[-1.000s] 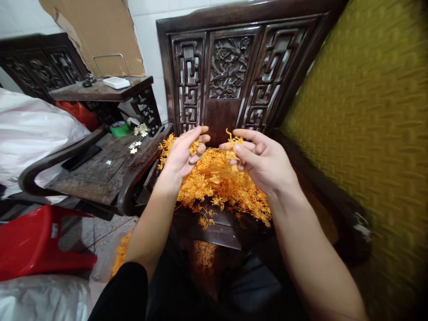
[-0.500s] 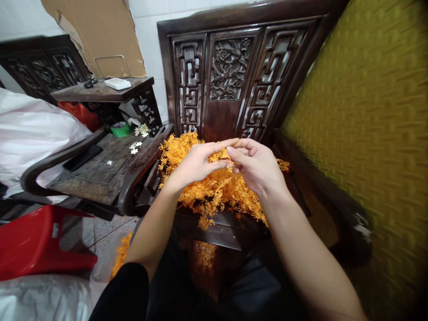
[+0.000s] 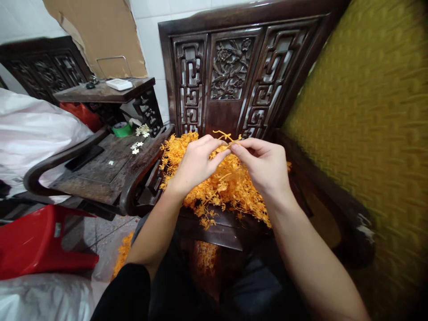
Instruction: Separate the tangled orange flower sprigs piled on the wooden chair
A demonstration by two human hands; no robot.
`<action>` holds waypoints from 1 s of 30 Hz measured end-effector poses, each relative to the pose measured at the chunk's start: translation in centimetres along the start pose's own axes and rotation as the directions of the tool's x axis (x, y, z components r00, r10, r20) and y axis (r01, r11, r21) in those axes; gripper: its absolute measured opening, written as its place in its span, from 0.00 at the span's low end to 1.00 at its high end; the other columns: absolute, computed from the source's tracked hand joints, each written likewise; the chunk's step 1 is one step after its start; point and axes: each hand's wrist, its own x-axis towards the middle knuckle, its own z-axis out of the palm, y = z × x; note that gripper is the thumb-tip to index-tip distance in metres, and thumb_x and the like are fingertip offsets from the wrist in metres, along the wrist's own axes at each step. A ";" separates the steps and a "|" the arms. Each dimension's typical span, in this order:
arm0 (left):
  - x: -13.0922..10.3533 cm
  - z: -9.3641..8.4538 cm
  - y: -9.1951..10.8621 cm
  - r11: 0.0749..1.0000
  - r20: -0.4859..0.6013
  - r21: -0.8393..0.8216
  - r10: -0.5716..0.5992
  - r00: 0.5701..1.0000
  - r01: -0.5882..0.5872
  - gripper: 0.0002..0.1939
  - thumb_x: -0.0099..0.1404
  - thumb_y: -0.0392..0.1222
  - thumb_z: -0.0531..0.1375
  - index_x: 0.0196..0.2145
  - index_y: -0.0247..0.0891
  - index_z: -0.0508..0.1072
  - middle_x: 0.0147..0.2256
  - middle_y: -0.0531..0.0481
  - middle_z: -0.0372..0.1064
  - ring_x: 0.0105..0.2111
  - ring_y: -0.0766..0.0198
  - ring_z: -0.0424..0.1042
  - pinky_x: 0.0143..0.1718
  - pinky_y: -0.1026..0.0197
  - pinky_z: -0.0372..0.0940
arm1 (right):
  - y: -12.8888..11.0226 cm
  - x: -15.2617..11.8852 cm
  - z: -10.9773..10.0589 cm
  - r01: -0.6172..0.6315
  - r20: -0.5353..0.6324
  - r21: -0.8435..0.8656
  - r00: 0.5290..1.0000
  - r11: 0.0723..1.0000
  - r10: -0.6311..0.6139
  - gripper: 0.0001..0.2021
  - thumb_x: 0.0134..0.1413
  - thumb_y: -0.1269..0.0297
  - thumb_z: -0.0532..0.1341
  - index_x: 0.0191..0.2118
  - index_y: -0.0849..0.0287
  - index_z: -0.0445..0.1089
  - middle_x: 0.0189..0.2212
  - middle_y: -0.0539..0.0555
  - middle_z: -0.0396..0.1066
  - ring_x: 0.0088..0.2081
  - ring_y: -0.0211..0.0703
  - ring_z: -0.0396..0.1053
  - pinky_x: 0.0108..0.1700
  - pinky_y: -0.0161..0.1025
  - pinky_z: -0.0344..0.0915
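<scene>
Two hands pinch one orange sprig (image 3: 224,134) above a heaped seat (image 3: 214,236)

The left hand (image 3: 199,160) and right hand (image 3: 265,162) meet over a pile of orange sprigs (image 3: 234,189) on the dark wooden seat. Each grip is closed to a pinch, thumb against fingers, with hold of the orange sprig; its thin curling stems stick up above the fingertips. The exact contact point is small and partly hidden, though both thumbs appear to press near the same spot.

On the floor, a translucent plastic bag (image 3: 106,261) contains more orange pieces (image 3: 123,252). A large white bag (image 3: 36,133) bulges beside the neighbouring seat (image 3: 96,176), and a grey-white bag (image 3: 47,296) lies below the red stool (image 3: 31,240); the contents of both cannot be made out. A red bag (image 3: 82,116) sits under the side table (image 3: 103,92), its contents also hidden.

The neighbouring seat bears a green tape roll (image 3: 122,129), small white flower-shaped pieces (image 3: 136,147) and a dark flat object (image 3: 84,158).
</scene>
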 end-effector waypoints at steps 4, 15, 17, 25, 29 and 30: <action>0.0 -0.4 0.7 0.999 0.151 0.039 -0.037 0.988 0.031 0.16 0.77 0.47 0.57 0.35 0.36 0.77 0.33 0.48 0.74 0.34 0.63 0.72 0.40 0.58 0.66 | 0.1 0.5 -1.0 -0.100 0.141 0.127 0.987 0.987 0.082 0.16 0.49 0.58 0.76 0.45 0.53 0.84 0.33 0.52 0.81 0.28 0.37 0.70 0.32 0.39 0.68; -0.2 -0.6 1.2 0.997 0.446 0.076 -0.008 0.895 -0.029 0.16 0.78 0.47 0.55 0.45 0.34 0.78 0.42 0.43 0.78 0.42 0.55 0.76 0.48 0.53 0.70 | -0.3 0.4 -0.3 -0.261 0.209 0.213 0.953 0.942 0.217 0.17 0.43 0.50 0.78 0.30 0.59 0.82 0.19 0.47 0.66 0.22 0.31 0.55 0.24 0.35 0.50; -0.3 -0.5 1.6 0.987 0.446 0.159 -0.045 0.894 -0.030 0.16 0.78 0.48 0.54 0.46 0.34 0.77 0.42 0.42 0.78 0.42 0.54 0.76 0.46 0.52 0.71 | -0.2 0.3 -0.3 -0.286 0.200 0.216 0.949 0.933 0.245 0.18 0.41 0.49 0.79 0.30 0.59 0.83 0.19 0.46 0.64 0.22 0.31 0.53 0.25 0.35 0.48; -0.4 -0.4 2.0 0.909 0.329 0.410 -0.076 0.941 -0.070 0.24 0.74 0.59 0.59 0.47 0.31 0.74 0.42 0.40 0.76 0.37 0.53 0.76 0.37 0.54 0.69 | -0.8 0.0 -0.3 -0.274 0.153 0.195 0.957 0.942 0.246 0.20 0.40 0.47 0.79 0.29 0.60 0.82 0.18 0.45 0.59 0.21 0.30 0.50 0.24 0.35 0.45; -0.5 -0.2 2.3 0.884 0.295 0.454 -0.030 0.955 -0.112 0.17 0.76 0.50 0.58 0.46 0.32 0.76 0.40 0.43 0.76 0.34 0.57 0.75 0.32 0.56 0.66 | -0.7 0.0 -0.1 -0.295 0.127 0.257 0.954 0.920 0.271 0.20 0.37 0.48 0.80 0.29 0.60 0.83 0.18 0.48 0.64 0.21 0.31 0.52 0.24 0.35 0.46; -0.5 -0.2 2.4 0.882 0.292 0.455 -0.017 0.956 -0.123 0.17 0.77 0.50 0.57 0.44 0.33 0.77 0.39 0.44 0.76 0.32 0.58 0.75 0.31 0.56 0.64 | -0.7 0.0 -0.1 -0.297 0.116 0.267 0.954 0.917 0.275 0.20 0.36 0.48 0.81 0.29 0.59 0.83 0.19 0.49 0.65 0.22 0.31 0.52 0.24 0.35 0.46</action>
